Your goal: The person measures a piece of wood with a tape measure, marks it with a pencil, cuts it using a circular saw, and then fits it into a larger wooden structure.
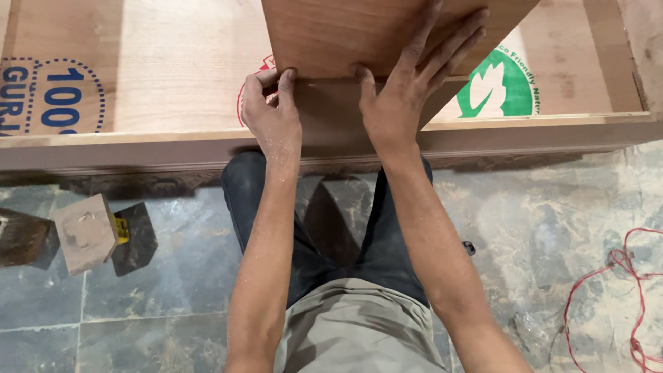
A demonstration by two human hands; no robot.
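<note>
A brown laminate-faced board (338,31) lies tilted on a large pale plywood sheet (173,69). My left hand (273,114) pinches the board's near left corner with thumb and fingers. My right hand (407,86) lies flat on the board's near edge, fingers spread across its top face and thumb hooked over the edge. Both hands are dusty. The board's far part runs out of view at the top.
The plywood rests on a raised wooden edge (138,148) along the front. On the dusty tiled floor (539,235) sit a small wooden block (86,233) at left and a red wire (621,290) at right. My knees (331,228) are beneath the edge.
</note>
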